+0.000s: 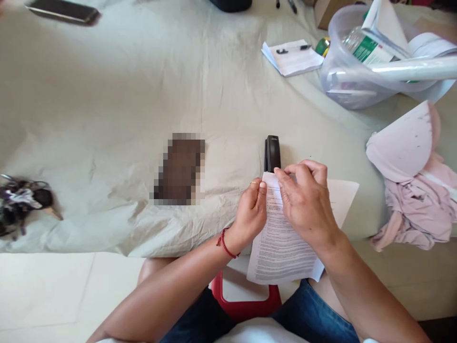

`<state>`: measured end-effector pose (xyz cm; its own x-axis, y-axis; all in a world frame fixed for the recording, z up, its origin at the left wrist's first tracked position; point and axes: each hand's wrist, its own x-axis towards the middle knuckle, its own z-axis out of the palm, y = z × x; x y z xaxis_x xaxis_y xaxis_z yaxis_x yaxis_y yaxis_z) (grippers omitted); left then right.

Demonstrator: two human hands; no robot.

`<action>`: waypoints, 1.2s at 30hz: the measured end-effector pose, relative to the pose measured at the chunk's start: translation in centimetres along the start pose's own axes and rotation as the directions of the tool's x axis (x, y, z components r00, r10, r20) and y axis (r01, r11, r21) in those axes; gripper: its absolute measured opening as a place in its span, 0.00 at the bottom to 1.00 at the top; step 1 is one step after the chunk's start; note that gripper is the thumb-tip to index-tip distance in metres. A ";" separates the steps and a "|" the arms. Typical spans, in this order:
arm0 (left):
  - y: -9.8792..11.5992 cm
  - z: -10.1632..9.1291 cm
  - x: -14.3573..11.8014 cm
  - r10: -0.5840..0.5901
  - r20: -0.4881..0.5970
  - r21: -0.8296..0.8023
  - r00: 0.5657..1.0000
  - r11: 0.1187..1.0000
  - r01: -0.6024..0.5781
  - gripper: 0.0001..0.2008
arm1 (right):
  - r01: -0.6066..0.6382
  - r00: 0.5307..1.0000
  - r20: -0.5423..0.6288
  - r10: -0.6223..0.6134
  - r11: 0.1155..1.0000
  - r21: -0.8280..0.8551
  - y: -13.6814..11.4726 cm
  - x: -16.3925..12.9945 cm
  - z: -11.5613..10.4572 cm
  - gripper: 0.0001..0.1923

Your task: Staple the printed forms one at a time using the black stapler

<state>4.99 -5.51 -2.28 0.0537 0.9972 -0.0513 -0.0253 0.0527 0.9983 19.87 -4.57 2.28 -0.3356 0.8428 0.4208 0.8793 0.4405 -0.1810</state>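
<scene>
The printed paper (285, 247) lay beneath the fingers of both hands — its top left corner was gripped in the left hand (252, 209), thumb on the printed face, and the sheet hung down from there toward the lap. The right hand (309, 205) crossed over the print, fingers bent, tips at the top edge; whether they pinched it could not be told. Just beyond those fingertips stood the black stapler (273, 151), its near end meeting the paper's top edge — contact with the fingers was unclear. Left of the left fingers, apart from them, lay a dark pixelated oblong (180, 169) on the pale bedsheet (117, 105). Well beyond the right fingers were a notepad (298, 59) and a translucent tub (352, 93); to their right lay pink clothing (417, 209).
</scene>
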 end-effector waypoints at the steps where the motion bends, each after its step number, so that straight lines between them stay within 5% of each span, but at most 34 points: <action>1: 0.1 0.0 -0.1 -0.002 0.002 0.014 1.000 1.000 0.002 0.26 | 0.001 1.000 -0.001 -0.001 1.000 0.027 0.3 0.0 0.0 0.18; 6: 0.9 0.1 -0.4 -0.044 0.019 0.038 0.999 0.998 0.043 0.22 | -0.116 0.993 0.020 0.115 0.973 0.199 2.7 0.5 -0.5 0.14; 9: 1.3 0.1 -0.4 -0.129 0.002 -0.016 0.992 0.992 0.129 0.21 | -0.210 0.975 0.134 0.176 0.924 0.320 4.6 0.6 -0.9 0.17; 15: 2.5 -1.0 0.4 -0.329 0.077 0.037 0.941 0.944 0.327 0.18 | -0.530 0.809 0.504 0.302 0.744 0.406 7.0 1.0 -0.9 0.21; 21: 3.6 -2.7 1.6 -0.456 0.080 0.288 0.887 0.862 0.417 0.14 | -0.597 0.721 0.655 0.229 0.684 0.418 7.3 2.1 -0.7 0.24; 27: 3.1 -3.1 2.6 -0.407 0.036 0.472 0.913 0.812 0.343 0.15 | -0.531 0.745 0.619 0.250 0.784 0.322 7.3 2.4 0.3 0.21; 36: 2.3 -3.1 3.0 -0.406 0.010 0.400 0.914 0.839 0.368 0.14 | -0.494 0.784 0.571 0.242 0.800 0.340 7.6 2.5 1.3 0.20</action>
<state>2.03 -2.19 -0.18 0.0693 0.8896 -0.4515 0.3974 0.3905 0.8304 25.28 1.34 0.76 -0.2437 0.9442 -0.2217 0.7546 0.0409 -0.6549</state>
